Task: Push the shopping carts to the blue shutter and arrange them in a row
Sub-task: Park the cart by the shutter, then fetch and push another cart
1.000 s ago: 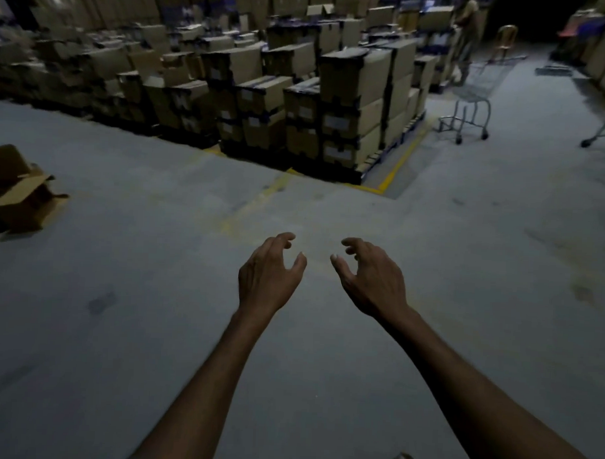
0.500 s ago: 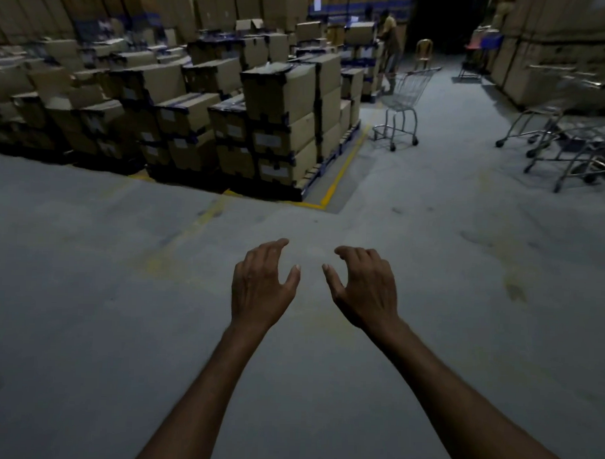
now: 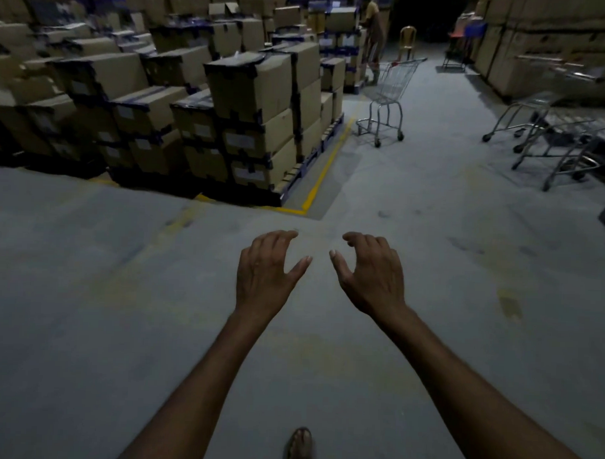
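We hold both hands out in front of us over the grey concrete floor [image 3: 103, 308], well apart from anything to grasp. The left hand [image 3: 263, 272] and the right hand [image 3: 373, 274] are palm-down with fingers loosely curled and thumbs pointing toward each other. Neither hand holds or touches anything. Between our forearms, near the bottom edge, one sandalled foot [image 3: 300, 447] is on the floor.

A single shopping cart [image 3: 388, 95] stands far ahead of us in the aisle, empty as far as we can tell. It is just beside the corner of the stacked cardboard boxes [image 3: 251, 90] and the yellow floor line [image 3: 325, 168] that borders them. To the right, near a wall of more cartons, a cluster of carts [image 3: 554, 135] stands close together. They are blurred, so we cannot tell how many there are or whether they are nested.

The boxes sit on pallets and fill the left side of the view. At the far end of the aisle another person [image 3: 373, 29] stands by the boxes, with a chair [image 3: 407, 40] a little to the right of them.
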### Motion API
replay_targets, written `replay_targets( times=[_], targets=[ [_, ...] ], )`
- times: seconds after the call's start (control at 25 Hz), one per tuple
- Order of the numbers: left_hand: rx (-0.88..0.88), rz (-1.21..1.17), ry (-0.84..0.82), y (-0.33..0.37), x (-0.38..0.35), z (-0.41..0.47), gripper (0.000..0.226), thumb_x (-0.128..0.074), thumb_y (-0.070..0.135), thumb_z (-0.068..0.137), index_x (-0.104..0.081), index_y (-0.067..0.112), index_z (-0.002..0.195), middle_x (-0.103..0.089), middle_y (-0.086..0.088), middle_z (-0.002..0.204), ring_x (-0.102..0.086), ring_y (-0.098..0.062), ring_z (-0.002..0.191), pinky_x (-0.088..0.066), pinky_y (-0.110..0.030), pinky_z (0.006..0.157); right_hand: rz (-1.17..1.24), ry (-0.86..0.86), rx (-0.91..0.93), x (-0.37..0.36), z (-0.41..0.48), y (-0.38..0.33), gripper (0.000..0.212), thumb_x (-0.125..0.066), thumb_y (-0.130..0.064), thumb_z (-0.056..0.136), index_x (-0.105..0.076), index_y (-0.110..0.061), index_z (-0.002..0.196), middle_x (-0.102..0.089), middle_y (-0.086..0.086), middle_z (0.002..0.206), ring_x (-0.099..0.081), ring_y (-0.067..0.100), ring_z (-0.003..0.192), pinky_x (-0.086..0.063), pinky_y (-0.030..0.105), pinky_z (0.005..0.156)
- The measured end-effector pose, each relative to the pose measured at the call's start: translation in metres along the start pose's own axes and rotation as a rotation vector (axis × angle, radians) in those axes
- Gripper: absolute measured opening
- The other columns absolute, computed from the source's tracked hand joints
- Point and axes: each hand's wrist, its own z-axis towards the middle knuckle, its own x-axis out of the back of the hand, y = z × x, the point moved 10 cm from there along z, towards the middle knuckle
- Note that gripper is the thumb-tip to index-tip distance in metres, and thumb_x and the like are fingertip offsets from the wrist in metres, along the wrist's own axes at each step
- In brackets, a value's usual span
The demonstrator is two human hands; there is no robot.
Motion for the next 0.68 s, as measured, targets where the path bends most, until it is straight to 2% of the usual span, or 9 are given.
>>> replay_targets(
  times=[0.2, 0.44, 0.68],
  targets=[
    [-0.057, -0.032, -0.032, -0.033, -0.076, 0.113, 0.042, -0.063, 0.052, 0.09, -0.062, 0.029, 0.125, -0.063, 0.006, 0.124, -0.055, -0.017, 0.118, -0.043, -0.035, 0.086, -0.034, -0.003, -0.031, -0.066, 0.103, 0.023, 0.041, -0.056, -0.053, 0.094, -0.061, -0.024, 0.122, -0.069, -0.002, 0.111, -0.058, 0.022, 0.105, -0.046, 0.039, 0.081],
    [-0.072, -0.111, -0.069, -0.041, -0.151, 0.239, 0.038, -0.062, 0.045, 0.089, -0.065, 0.026, 0.122, -0.067, 0.007, 0.118, -0.059, -0.017, 0.11, -0.047, -0.035, 0.086, -0.057, 0.042, -0.084, -0.107, 0.216, 0.066, 0.041, -0.051, -0.056, 0.096, -0.063, -0.025, 0.119, -0.069, -0.005, 0.112, -0.06, 0.018, 0.103, -0.046, 0.039, 0.084],
    [0.049, -0.362, -0.188, -0.031, -0.255, 0.353, 0.028, -0.058, 0.053, 0.09, -0.061, 0.039, 0.115, -0.066, 0.02, 0.103, -0.062, -0.004, 0.097, -0.05, -0.029, 0.075, -0.044, 0.031, -0.12, -0.149, 0.32, 0.146, 0.039, -0.048, -0.058, 0.097, -0.066, -0.026, 0.111, -0.07, -0.009, 0.105, -0.062, 0.014, 0.097, -0.043, 0.038, 0.086]
  ],
)
